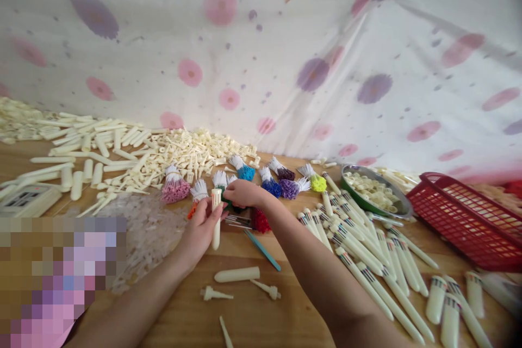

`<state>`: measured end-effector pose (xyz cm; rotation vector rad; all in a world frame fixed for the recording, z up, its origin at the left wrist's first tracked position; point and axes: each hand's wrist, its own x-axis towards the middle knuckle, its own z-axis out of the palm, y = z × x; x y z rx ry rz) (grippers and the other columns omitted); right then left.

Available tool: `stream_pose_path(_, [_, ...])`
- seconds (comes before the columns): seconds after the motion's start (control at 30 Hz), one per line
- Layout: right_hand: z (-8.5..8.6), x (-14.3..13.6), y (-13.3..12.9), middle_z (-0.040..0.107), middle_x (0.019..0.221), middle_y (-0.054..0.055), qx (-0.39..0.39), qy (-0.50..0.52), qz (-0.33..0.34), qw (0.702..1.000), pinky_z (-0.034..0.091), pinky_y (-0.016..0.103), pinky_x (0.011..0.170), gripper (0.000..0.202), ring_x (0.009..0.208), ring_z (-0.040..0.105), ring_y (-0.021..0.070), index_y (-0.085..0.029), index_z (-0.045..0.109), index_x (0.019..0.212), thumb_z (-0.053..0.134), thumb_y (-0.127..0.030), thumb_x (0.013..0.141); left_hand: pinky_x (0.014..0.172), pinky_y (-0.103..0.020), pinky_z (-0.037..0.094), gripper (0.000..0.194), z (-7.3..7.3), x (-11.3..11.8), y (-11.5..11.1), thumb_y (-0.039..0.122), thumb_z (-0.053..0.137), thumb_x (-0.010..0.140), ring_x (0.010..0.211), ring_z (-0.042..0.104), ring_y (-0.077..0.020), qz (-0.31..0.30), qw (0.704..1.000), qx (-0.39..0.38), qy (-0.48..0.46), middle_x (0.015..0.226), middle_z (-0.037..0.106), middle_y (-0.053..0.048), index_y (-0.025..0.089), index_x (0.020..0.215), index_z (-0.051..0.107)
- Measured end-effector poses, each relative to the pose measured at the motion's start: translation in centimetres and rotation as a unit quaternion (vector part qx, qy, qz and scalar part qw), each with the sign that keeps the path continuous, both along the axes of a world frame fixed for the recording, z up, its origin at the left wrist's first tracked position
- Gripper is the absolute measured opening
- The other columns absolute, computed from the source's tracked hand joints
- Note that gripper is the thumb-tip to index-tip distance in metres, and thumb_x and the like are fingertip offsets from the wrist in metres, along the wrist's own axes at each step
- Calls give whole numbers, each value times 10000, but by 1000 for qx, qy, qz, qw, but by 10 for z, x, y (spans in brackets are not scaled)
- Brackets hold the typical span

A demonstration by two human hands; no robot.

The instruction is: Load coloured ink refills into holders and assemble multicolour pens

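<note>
My left hand [203, 227] is closed round a cream multicolour pen barrel [216, 231], which stands nearly upright with its slotted end on top. Just behind that end, my right hand [243, 194] has its fingers pinched together beside a bundle of green-tipped sticks [219, 178]. Whatever lies between those fingertips is too small or hidden to make out. Other bundles of white sticks surround the hands: pink [175, 189], light blue [244, 170], dark blue [271, 185], purple [289, 189] and red [261, 221]. An orange bundle [199, 190] is partly covered by my left hand.
Assembled pens [359, 234] lie in rows on the right, by a green-sided metal bowl [402, 209] of small parts and a red basket [465, 223]. Loose barrels [93, 141] and small cream parts [196, 149] are heaped at the back left. A blue stick [263, 251] lies nearer me.
</note>
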<state>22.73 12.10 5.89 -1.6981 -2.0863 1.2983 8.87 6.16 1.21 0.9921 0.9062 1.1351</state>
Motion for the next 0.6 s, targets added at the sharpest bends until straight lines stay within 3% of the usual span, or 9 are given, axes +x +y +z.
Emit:
stream_pose_path(0.17, [13,38,-49,393,410,-81,-68,199,19,977,268,166,363,222,356,335,42,-181,385,537,490,-253,720,898,-390,464,311,7,-9,-4,420,658,687,948,623,-227,-24,999,13,33,912,644,-12,196,875,553])
stream_pose_path(0.23, [15,61,-66,290,388,-110,-83,287,-1,954,216,146,327,245,317,243,26,-201,309,539,450,-297,715,818,-378,500,289,9,-18,-9,393,681,673,875,645,-242,-49,997,16,56,826,663,-20,189,853,583])
stream_pose_path(0.3, [13,81,-80,229,357,-127,-98,361,-15,927,138,136,281,270,276,145,13,-215,256,525,439,-336,683,804,-340,499,277,10,-29,-14,364,659,701,875,644,-232,-88,985,62,132,863,685,-28,212,928,607])
stream_pose_path(0.37, [8,93,-92,208,312,-130,-123,417,-14,900,102,132,251,292,243,107,8,-224,230,497,449,-351,643,799,-295,492,246,9,-37,-18,311,648,716,957,612,-234,-80,967,122,208,975,678,-35,242,952,641])
stream_pose_path(0.47, [0,95,-108,248,278,-112,-180,466,6,866,96,125,227,311,204,131,8,-218,252,453,493,-318,621,810,-284,480,185,6,-44,-23,237,628,728,931,607,-230,-74,940,207,261,933,679,-32,257,907,668])
stream_pose_path(0.6, [-5,84,-119,310,296,-94,-248,490,27,835,107,119,215,293,196,180,13,-193,319,443,533,-258,632,868,-316,453,196,0,-45,-25,137,553,771,948,600,-218,-113,916,281,262,942,661,-39,260,892,647])
